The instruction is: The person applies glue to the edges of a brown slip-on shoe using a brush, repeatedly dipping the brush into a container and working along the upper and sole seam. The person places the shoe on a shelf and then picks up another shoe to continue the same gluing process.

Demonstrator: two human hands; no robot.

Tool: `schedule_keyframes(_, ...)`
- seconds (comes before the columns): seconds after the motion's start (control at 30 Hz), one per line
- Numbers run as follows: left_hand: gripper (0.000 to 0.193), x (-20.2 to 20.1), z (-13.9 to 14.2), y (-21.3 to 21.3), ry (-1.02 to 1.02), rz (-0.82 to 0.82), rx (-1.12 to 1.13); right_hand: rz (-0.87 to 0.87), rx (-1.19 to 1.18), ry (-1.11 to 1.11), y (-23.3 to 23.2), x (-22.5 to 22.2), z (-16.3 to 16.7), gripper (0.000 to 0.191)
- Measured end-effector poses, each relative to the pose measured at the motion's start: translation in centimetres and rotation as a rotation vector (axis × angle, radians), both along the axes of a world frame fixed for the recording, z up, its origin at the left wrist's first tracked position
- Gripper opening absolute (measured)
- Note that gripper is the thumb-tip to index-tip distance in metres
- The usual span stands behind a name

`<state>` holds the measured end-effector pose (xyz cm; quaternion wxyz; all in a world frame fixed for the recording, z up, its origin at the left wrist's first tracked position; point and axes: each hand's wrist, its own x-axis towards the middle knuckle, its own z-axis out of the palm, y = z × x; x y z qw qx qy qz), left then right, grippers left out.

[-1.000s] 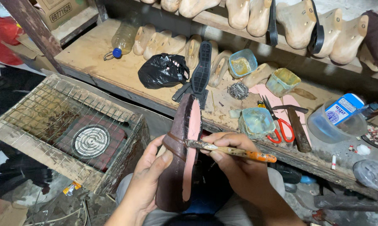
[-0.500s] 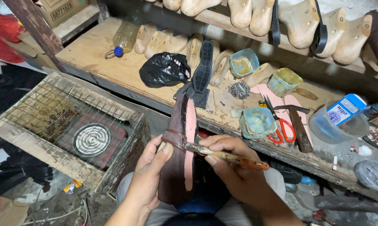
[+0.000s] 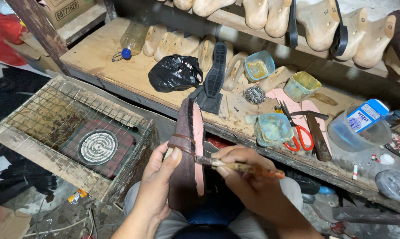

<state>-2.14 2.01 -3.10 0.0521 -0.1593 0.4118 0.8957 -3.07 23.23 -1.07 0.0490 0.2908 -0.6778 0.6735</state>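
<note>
left hand (image 3: 158,186) fingers clamped on shoe (image 3: 186,155) (upright); right hand (image 3: 248,177) fingers pinching brush (image 3: 235,166).

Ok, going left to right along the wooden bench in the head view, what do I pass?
Clear plastic bottle with blue cap → crumpled black plastic bag → black shoe sole standing upright → red-handled scissors → clear plastic tub holding a blue box.

Your left hand (image 3: 158,186): wrist cut by bottom edge | shoe (image 3: 186,163): heel end hidden behind your grip | brush (image 3: 237,166): handle partly covered by your right hand (image 3: 253,186) | wooden lasts (image 3: 315,17): tops cut off
</note>
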Motion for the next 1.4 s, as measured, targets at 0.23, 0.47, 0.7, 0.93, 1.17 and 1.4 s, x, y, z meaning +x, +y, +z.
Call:
schedule_keyframes(0.23,0.051,0.3,0.2,0.7,0.012,0.048,0.030,-0.344,0.222,0.224,-1.2,0.9,-0.6,0.020)
schedule_keyframes(0.47,0.055,0.2,0.1,0.2,0.096,0.056,-0.021,-0.351,0.198,-0.113,-0.4,1.4,-0.6,0.020)
schedule_keyframes(0.7,0.056,-0.1,0.7,0.1,0.046,0.050,-0.050,-0.133,0.000,-0.100,0.5,0.7,-0.7,0.022)
schedule_keyframes(0.93,0.054,-0.3,0.8,0.4,0.067,0.044,-0.026,-0.215,0.190,0.195,0.0,0.7,-0.1,0.027)
schedule_keyframes(1.17,0.053,-0.7,0.4,0.1,0.033,0.020,-0.028,-0.099,0.289,0.214,0.9,1.0,0.8,0.025)
schedule_keyframes(1.4,0.057,-0.7,0.0,-0.4,0.114,-0.089,0.009,-0.006,0.149,-0.039,2.1,0.3,1.3,0.023)
